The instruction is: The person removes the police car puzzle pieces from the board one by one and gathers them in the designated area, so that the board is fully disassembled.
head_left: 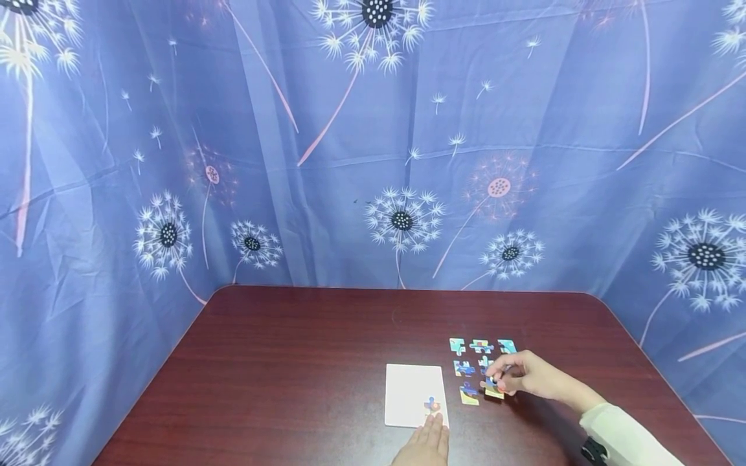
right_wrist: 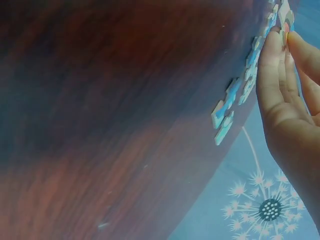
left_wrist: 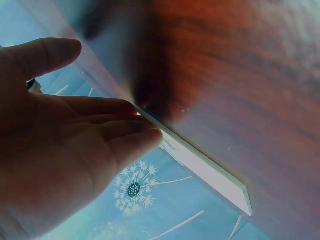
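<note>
My right hand (head_left: 527,375) pinches a jigsaw puzzle piece (head_left: 495,392) with some yellow on it, between thumb and fingers, over the right part of the loose pieces. In the right wrist view its fingertips (right_wrist: 274,39) meet at the piece's edge. Straight-fingered, my left hand (head_left: 424,445) rests at the near right corner of a white square board (head_left: 408,391). On that corner lies one colourful puzzle piece (head_left: 431,406), just beyond the left fingertips. The left wrist view shows the fingers along the edge of the board (left_wrist: 215,175).
Several loose puzzle pieces lie in rough rows right of the board, among them a blue one (head_left: 463,368), a yellow-edged one (head_left: 469,394) and a corner one (head_left: 457,346). All are on a dark red wooden table (head_left: 291,362). A blue dandelion-print curtain (head_left: 338,220) hangs behind it.
</note>
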Action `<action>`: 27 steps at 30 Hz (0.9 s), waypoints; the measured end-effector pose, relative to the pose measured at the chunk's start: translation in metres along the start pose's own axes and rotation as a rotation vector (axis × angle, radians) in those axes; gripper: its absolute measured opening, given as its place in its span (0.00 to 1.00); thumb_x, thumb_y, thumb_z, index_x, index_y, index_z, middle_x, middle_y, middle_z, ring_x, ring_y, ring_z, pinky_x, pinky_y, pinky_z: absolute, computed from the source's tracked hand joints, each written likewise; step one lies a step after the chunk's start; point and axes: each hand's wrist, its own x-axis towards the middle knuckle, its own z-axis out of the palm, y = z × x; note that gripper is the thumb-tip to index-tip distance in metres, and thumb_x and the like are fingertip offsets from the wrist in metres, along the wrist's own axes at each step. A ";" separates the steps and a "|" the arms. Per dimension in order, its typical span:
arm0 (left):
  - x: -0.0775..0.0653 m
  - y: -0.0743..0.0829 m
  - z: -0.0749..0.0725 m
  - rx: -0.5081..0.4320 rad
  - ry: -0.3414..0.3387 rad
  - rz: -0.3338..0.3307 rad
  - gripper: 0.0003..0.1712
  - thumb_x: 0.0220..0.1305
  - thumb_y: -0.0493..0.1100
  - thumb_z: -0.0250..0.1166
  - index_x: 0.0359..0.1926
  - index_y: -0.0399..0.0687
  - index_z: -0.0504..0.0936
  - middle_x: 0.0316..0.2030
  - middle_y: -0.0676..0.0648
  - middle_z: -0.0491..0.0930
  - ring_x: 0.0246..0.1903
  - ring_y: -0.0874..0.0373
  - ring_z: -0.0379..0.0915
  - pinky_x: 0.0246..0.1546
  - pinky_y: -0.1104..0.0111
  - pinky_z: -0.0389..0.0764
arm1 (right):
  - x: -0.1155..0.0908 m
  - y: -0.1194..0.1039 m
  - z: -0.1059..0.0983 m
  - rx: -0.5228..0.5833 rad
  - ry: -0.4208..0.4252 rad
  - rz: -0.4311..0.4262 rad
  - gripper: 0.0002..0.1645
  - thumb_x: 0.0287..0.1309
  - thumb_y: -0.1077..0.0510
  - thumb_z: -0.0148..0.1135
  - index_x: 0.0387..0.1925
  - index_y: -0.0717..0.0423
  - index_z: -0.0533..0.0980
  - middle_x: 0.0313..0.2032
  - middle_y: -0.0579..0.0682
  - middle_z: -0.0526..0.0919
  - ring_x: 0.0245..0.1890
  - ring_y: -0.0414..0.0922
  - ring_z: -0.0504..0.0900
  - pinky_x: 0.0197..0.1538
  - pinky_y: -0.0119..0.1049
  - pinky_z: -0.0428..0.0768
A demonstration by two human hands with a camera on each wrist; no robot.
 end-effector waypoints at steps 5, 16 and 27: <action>0.000 0.000 0.001 0.010 0.003 -0.005 0.44 0.68 0.69 0.39 0.61 0.36 0.74 0.64 0.41 0.69 0.65 0.53 0.63 0.61 0.68 0.68 | -0.005 0.005 0.000 0.029 -0.026 0.014 0.14 0.60 0.74 0.51 0.47 0.75 0.75 0.34 0.63 0.81 0.27 0.39 0.78 0.29 0.40 0.81; -0.001 0.000 0.001 -0.007 0.004 0.009 0.46 0.68 0.70 0.37 0.61 0.34 0.73 0.64 0.40 0.69 0.66 0.52 0.63 0.61 0.67 0.69 | -0.005 0.007 0.006 -0.020 0.007 0.011 0.09 0.61 0.70 0.57 0.42 0.71 0.77 0.33 0.64 0.81 0.24 0.35 0.74 0.23 0.33 0.74; -0.001 -0.001 0.000 -0.035 0.003 0.012 0.46 0.67 0.70 0.39 0.61 0.33 0.73 0.64 0.39 0.68 0.65 0.51 0.63 0.61 0.66 0.69 | -0.004 0.005 0.011 -0.099 0.073 0.073 0.10 0.57 0.69 0.62 0.41 0.68 0.79 0.38 0.59 0.80 0.31 0.38 0.79 0.30 0.32 0.80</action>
